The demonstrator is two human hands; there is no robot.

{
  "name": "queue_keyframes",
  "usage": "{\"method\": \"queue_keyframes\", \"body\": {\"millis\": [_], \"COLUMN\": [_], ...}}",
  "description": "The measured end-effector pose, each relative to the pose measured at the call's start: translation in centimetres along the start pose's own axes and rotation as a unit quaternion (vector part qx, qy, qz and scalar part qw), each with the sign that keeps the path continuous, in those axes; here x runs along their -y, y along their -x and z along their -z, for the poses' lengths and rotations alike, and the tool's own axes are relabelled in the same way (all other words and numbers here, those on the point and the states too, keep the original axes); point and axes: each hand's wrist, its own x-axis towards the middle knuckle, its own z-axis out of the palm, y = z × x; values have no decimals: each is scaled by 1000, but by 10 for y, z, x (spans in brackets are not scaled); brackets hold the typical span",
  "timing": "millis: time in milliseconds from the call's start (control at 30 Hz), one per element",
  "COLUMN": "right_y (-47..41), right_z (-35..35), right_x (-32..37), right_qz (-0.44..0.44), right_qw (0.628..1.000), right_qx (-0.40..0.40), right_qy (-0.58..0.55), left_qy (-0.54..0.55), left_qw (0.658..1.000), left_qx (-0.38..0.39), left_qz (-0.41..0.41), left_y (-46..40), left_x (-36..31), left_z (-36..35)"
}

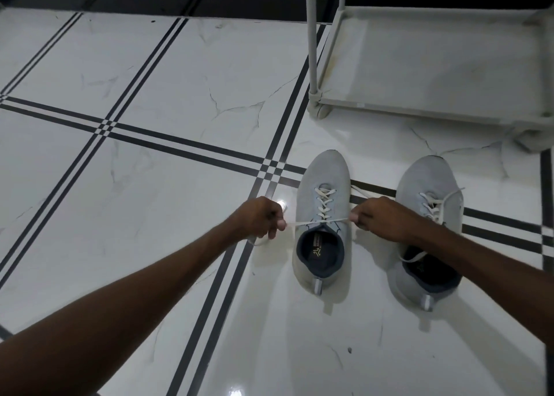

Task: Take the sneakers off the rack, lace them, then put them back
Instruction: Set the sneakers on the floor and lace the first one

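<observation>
Two grey sneakers stand side by side on the tiled floor, toes pointing away from me. The left sneaker [322, 186] has its white lace [325, 201] crossed through the eyelets. My left hand [260, 217] grips one lace end to the left of the shoe. My right hand [379, 217] grips the other end to its right, and the lace is stretched taut between them above the shoe opening. The right sneaker [425, 180] lies partly under my right forearm, its lace loose.
A light grey shoe rack [425, 112] stands at the upper right, its bottom shelf bare and one upright post [314, 36] near the left sneaker's toe. White marble floor tiles [150, 96] with black stripes spread to the left. A black skirting runs along the far wall.
</observation>
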Motion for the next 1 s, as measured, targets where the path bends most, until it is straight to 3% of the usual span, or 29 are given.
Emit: {"method": "queue_keyframes", "body": {"millis": [133, 233, 333, 433, 500, 567, 700, 867, 1000], "right_y": [6, 8, 11, 8, -1, -7, -7, -8, -5], "right_z": [33, 56, 73, 72, 58, 41, 17, 0, -6], "right_x": [-11, -7, 3, 15, 21, 28, 49, 60, 67], "right_qz": [-49, -75, -25, -3, -17, -43, -66, -36, -43], "right_qw": [992, 952, 926, 906, 855, 813, 776, 807, 832], "right_qx": [-8, 83, 147, 116, 69, 38, -37, -157, -188], "right_qy": [-114, -284, -346, -406, -514, -579, -627, -567, -520], "left_qy": [174, 246, 328, 410, 461, 477, 502, 464, 467], "left_qw": [982, 962, 934, 900, 879, 874, 861, 885, 884], "left_qx": [69, 109, 139, 149, 121, 90, 80, 9, -5], "left_qz": [37, 34, 25, 2, -7, -13, -13, 16, 28], "left_y": [11, 21, 24, 16, 9, 2, -10, -23, -30], "left_x": [5, 6, -2, -20, -33, -42, -46, -41, -46], "left_z": [40, 62, 71, 64, 54, 45, 33, 15, 6]}}
